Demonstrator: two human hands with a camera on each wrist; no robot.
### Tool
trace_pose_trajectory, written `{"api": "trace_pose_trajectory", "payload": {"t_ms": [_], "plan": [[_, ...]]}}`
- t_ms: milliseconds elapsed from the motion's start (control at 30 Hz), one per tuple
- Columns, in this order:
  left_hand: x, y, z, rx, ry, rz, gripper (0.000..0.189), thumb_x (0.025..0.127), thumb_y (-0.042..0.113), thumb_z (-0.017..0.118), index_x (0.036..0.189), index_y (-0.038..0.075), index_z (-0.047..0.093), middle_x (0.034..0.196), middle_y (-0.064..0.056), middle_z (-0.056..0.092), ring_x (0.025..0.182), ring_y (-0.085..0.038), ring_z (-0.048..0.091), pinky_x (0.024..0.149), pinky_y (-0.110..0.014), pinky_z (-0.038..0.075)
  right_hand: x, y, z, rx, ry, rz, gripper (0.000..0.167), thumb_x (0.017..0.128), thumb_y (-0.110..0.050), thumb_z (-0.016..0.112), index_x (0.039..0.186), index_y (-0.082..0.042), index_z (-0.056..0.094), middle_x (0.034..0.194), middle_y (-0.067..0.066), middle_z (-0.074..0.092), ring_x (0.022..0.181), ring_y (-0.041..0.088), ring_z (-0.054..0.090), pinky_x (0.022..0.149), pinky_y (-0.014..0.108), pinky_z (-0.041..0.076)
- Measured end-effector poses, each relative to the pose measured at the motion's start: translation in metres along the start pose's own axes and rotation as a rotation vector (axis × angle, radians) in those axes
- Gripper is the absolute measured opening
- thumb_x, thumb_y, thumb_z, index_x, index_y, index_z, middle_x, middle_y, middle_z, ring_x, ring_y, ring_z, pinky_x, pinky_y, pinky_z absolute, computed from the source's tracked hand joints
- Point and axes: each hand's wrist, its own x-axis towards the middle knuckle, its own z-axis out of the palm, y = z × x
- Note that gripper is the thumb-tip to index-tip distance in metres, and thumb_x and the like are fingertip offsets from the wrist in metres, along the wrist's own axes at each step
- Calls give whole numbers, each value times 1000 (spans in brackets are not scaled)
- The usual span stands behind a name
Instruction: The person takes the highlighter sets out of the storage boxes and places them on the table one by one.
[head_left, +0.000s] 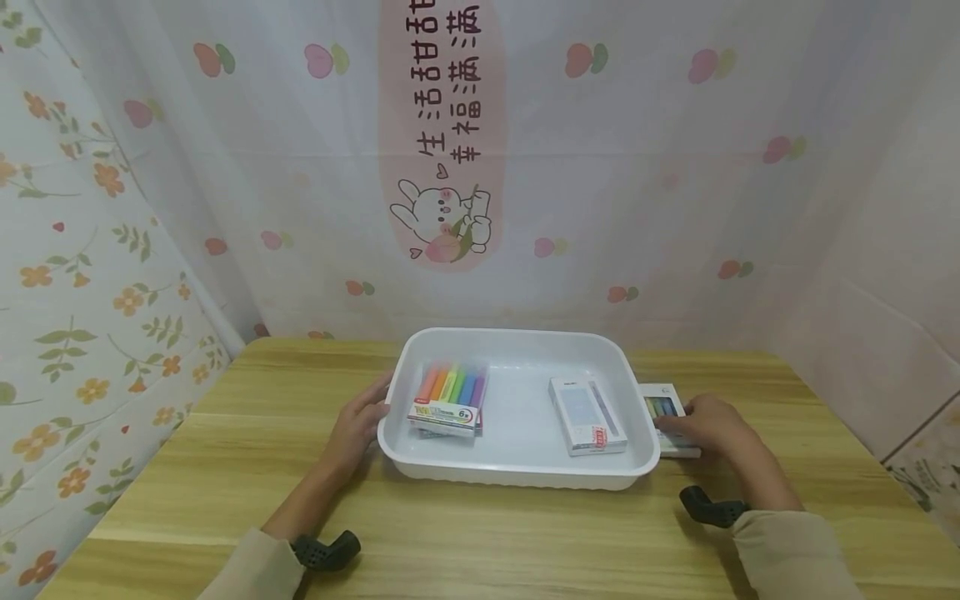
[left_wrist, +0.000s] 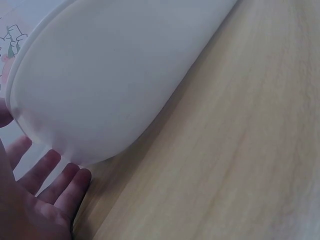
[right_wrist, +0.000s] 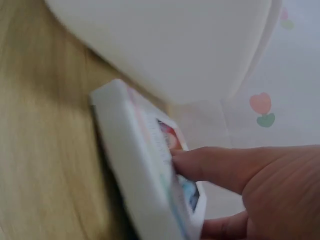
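Observation:
A white plastic tray (head_left: 525, 477) sits on the table. My left hand (head_left: 358, 421) touches its left end; in the left wrist view, the fingers (left_wrist: 62, 182) lie nearly straight against the outer wall. My right hand (head_left: 712, 423) is beside the tray's right end and pinches a white box with coloured sticks in its window (head_left: 678, 451). The right wrist view shows the thumb (right_wrist: 210, 162) on the window side of this box (right_wrist: 112, 120), another finger partly visible at its far edge. Inside the tray lie a pack of highlighters (head_left: 453, 392) on the left and a white box with a red sticker (head_left: 577, 412) on the right.
The wooden table (head_left: 480, 542) ends at a patterned curtain (head_left: 570, 208) behind the tray. Another flowered curtain (head_left: 97, 333) hangs on the left. Something flat lies partly hidden beneath the highlighter pack. A black band piece (head_left: 326, 552) is worn on each wrist.

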Motion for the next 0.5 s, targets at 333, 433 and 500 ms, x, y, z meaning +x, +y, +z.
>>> {"api": "trace_pose_trajectory", "payload": {"t_ms": [333, 433, 500], "plan": [[0, -1, -1, -9, -2, 17, 55, 103, 19, 40, 158, 15, 36, 161, -22, 38, 144, -44, 44, 108, -53, 49, -5, -4, 1, -79, -1, -26, 60, 91, -43, 66, 108, 14, 60, 88, 17, 65, 77, 25, 58, 61, 31, 49], [1, -2, -1, -13, 2, 10, 55, 103, 18, 41, 157, 17, 37, 160, -21, 40, 143, -44, 46, 106, -51, 51, -4, -3, 1, -82, -4, -29, 60, 92, -42, 64, 109, 15, 59, 90, 18, 65, 78, 26, 58, 61, 31, 50], [1, -2, -1, -16, 1, 11, 55, 102, 18, 41, 157, 17, 37, 160, -21, 40, 142, -43, 46, 106, -50, 52, -4, -3, 0, -79, -7, -27, 61, 93, -43, 63, 111, 15, 58, 91, 19, 64, 78, 26, 58, 62, 32, 50]]}}
